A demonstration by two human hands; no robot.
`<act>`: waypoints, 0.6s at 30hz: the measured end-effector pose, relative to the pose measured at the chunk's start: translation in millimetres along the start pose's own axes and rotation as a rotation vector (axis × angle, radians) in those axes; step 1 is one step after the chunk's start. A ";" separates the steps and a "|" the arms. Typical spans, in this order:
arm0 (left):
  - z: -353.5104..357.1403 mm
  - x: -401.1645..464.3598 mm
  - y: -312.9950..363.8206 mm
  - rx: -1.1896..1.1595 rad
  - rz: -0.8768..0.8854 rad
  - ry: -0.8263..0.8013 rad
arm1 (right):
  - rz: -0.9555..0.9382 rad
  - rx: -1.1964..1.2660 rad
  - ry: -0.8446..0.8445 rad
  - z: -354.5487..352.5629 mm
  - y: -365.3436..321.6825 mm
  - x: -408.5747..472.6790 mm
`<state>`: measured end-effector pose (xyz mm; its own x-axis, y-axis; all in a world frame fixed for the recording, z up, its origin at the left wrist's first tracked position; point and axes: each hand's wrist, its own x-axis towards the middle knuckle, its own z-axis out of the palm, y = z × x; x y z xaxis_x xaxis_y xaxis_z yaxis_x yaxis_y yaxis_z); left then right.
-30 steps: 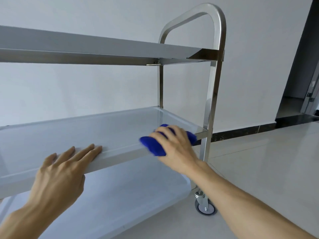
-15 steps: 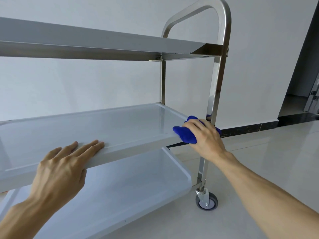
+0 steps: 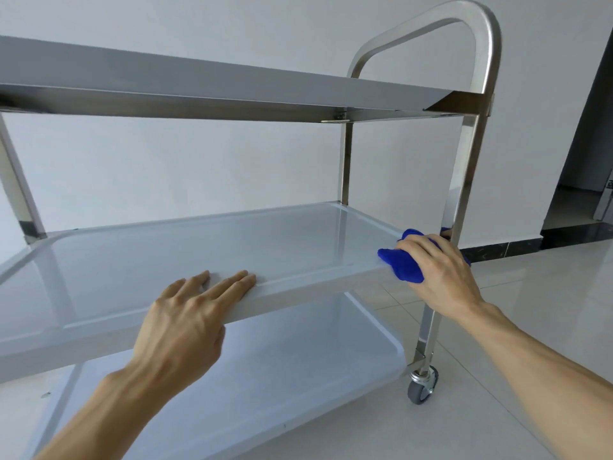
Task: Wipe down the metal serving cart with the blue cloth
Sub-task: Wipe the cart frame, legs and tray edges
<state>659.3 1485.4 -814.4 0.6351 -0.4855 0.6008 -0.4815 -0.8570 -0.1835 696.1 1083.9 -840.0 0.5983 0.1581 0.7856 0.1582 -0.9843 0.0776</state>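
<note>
The cloth (image 3: 403, 265) sits bunched at the right of the frame, on the near right corner of the cart's (image 3: 477, 167) middle shelf (image 3: 205, 257), just beside the front post. The right hand (image 3: 438, 273) grips it from above, fingers curled over the wad and pressing it onto the shelf rim. The left hand (image 3: 185, 323), lower centre, lies flat with fingers straight on the same near rim, well apart from the cloth, probably steadying the cart. The shelf's long axis runs left to right across the frame, so the unwiped length likely lies leftward from the cloth, toward the left hand; the right hand alone is placed to sweep it
</note>
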 end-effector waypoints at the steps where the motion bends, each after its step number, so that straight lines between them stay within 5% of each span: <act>1: -0.7 2.9 0.9 -0.038 0.033 -0.036 | 0.022 0.002 0.000 -1.0 3.9 -2.4; 9: -14.4 -21.1 -32.0 -0.088 0.033 -0.097 | 0.004 -0.016 -0.033 -9.9 -18.4 -3.8; 18: -25.8 -54.5 -92.6 0.112 -0.354 -0.180 | -0.217 0.029 -0.112 -9.1 -218.2 30.2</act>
<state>653.7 1595.6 -810.0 0.8501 -0.1710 0.4981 -0.1519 -0.9852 -0.0790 672.5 1302.7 -827.6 0.6311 0.3753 0.6789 0.3140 -0.9239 0.2188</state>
